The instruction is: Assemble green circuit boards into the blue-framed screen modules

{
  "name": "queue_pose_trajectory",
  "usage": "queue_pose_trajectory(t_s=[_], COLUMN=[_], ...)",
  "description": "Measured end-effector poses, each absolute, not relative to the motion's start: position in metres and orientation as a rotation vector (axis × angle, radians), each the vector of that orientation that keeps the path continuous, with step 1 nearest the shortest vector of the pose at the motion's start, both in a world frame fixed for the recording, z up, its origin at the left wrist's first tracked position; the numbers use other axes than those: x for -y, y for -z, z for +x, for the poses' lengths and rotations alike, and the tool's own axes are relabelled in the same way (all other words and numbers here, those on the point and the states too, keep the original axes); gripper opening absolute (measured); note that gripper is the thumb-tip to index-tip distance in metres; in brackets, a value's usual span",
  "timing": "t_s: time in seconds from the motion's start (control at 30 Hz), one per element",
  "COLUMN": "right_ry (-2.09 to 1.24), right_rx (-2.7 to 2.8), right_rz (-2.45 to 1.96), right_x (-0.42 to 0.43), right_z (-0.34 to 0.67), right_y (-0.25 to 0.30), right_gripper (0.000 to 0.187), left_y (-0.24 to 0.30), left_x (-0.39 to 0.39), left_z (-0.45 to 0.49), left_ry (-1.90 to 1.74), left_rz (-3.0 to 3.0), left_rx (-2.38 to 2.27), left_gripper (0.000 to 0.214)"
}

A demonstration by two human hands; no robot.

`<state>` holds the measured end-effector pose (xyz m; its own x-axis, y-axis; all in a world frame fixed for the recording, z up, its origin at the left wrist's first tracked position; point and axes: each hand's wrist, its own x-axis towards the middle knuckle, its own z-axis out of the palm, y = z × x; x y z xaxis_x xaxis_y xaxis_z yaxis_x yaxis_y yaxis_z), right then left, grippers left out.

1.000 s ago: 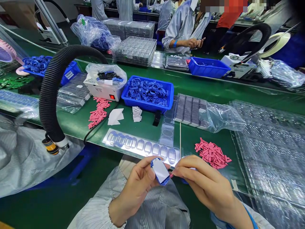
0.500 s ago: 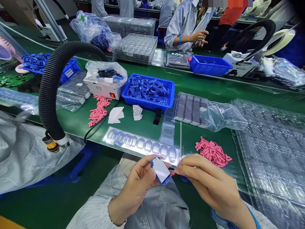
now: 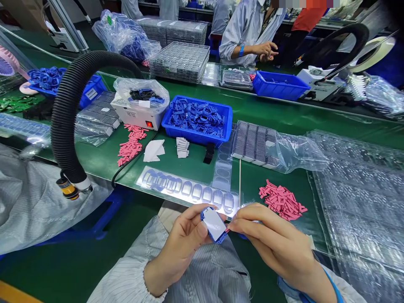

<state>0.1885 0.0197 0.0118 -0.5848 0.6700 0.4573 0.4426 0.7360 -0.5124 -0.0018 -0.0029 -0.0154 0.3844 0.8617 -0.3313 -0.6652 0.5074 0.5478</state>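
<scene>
- Left hand [image 3: 178, 252] grips a blue plastic frame [image 3: 218, 238] faced with a white pad [image 3: 214, 224], held just past the desk [image 3: 192, 162] edge
- Right hand [image 3: 273, 237] pinches a small pink strip [image 3: 227, 230] at the frame's edge
- Loose pink strips [image 3: 282, 200] lie nearby, beyond them a plastic tray [image 3: 192, 135] of blue frames [image 3: 197, 120]

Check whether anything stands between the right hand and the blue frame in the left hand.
Nothing visible blocks them. The right hand has its fingertips at the edge of the blue plastic frame held in the left hand; only a small pink piece shows between them, apparently pinched by those fingertips.
</scene>
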Motion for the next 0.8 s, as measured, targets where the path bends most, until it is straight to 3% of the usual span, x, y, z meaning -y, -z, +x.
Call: queue_pose_trajectory(t_s=[0.3, 0.8], right_ry=[-0.043, 0.230], right_rx=[2.297, 2.376], right_rz=[-0.786, -0.792], right_x=[-0.003, 0.011], right_z=[0.186, 0.179], right_y=[-0.010, -0.009], right_gripper=[0.033, 0.023], left_y=[0.012, 0.005], left_x=[0.003, 0.002], left_z=[-0.001, 0.005], left_ry=[-1.000, -1.071], left_rz=[0.321, 0.263], left_rx=[-0.645, -0.616], left_gripper=[0.027, 0.026])
